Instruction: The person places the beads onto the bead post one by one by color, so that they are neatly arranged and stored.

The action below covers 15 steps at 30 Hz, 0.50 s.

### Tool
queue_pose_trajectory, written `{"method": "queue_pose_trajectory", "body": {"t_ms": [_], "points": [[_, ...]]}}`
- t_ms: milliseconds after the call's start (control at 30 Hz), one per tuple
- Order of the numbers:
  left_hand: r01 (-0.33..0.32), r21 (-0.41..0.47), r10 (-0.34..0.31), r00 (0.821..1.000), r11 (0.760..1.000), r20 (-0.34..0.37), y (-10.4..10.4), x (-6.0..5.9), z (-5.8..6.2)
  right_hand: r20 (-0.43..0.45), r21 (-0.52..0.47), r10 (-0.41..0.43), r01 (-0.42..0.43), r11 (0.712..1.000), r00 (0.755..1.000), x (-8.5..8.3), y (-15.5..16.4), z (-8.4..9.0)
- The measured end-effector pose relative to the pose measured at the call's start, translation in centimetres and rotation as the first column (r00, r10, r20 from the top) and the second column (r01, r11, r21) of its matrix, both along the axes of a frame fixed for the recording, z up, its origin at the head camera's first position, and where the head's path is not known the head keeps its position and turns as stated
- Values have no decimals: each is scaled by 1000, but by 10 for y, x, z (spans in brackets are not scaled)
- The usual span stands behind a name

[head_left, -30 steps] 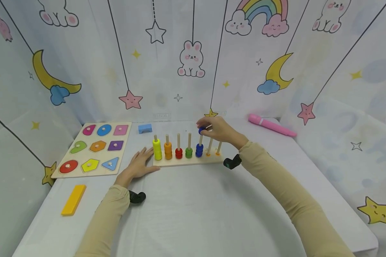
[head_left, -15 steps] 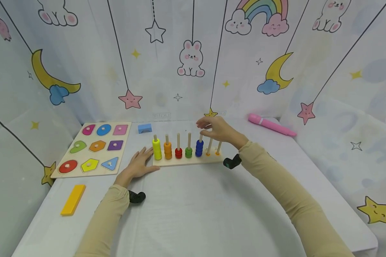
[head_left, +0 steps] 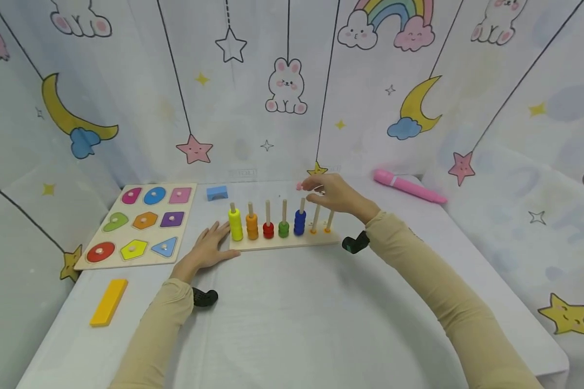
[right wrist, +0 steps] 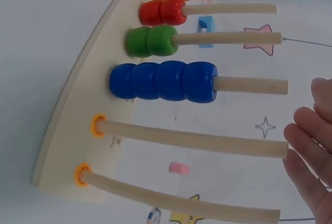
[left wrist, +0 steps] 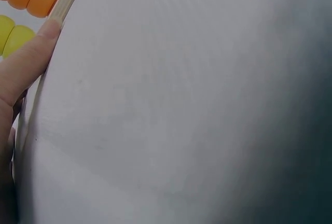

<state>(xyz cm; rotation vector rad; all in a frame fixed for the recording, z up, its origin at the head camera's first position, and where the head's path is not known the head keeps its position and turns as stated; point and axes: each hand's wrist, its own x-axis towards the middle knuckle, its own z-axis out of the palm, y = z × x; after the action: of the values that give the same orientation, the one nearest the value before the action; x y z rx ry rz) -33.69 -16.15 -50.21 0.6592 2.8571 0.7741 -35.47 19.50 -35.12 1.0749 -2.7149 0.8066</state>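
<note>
Far left on the white table (head_left: 292, 324): a yellow flat block (head_left: 109, 301) near the front edge, and behind it a wooden shape puzzle board (head_left: 138, 226) with nine coloured pieces; a small blue block (head_left: 217, 192) further back, just right of the board; next, left hand (head_left: 209, 249) lying flat on the table, fingers straight and spread a little, holding nothing, thumb tip pressed against the near left edge of the wooden peg rack (head_left: 284, 243); on the rack, seven upright pegs, from the left a yellow bead stack (head_left: 235, 224), an orange stack (head_left: 251, 227), red beads (head_left: 268, 230), green beads (head_left: 284, 229), then the blue bead stack (head_left: 299, 222) of four, seated low on the fifth peg; last two pegs bare; above those pegs, right hand (head_left: 332, 193) hovering, fingers loosely extended and apart, gripping nothing, fingertips (right wrist: 306, 136) close to the peg tops without touching; far right at the back, a pink pen-like toy (head_left: 409, 187) lying well apart from the rack
</note>
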Motion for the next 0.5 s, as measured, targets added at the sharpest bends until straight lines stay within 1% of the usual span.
{"method": "queue_pose_trajectory", "body": {"t_ms": [100, 167, 200, 367, 500], "points": [[-6, -4, 6, 1000, 1000, 9, -4, 4, -1, -13, 12, -5, 5, 1000, 1000, 1, 0, 0], [-6, -27, 6, 1000, 1000, 12, -6, 6, 1, -30, 30, -17, 18, 999, 999, 4, 2, 0], [1, -46, 0, 1000, 999, 11, -5, 5, 3, -39, 38, -32, 33, 999, 999, 8, 5, 0], [67, -136, -69, 998, 988, -10, 0, 1, 23, -86, 54, -120, 125, 991, 989, 24, 28, -3], [112, -211, -117, 993, 971, -12, 2, 0, 37, -111, 36, -162, 167, 985, 980, 35, 45, -10]]}}
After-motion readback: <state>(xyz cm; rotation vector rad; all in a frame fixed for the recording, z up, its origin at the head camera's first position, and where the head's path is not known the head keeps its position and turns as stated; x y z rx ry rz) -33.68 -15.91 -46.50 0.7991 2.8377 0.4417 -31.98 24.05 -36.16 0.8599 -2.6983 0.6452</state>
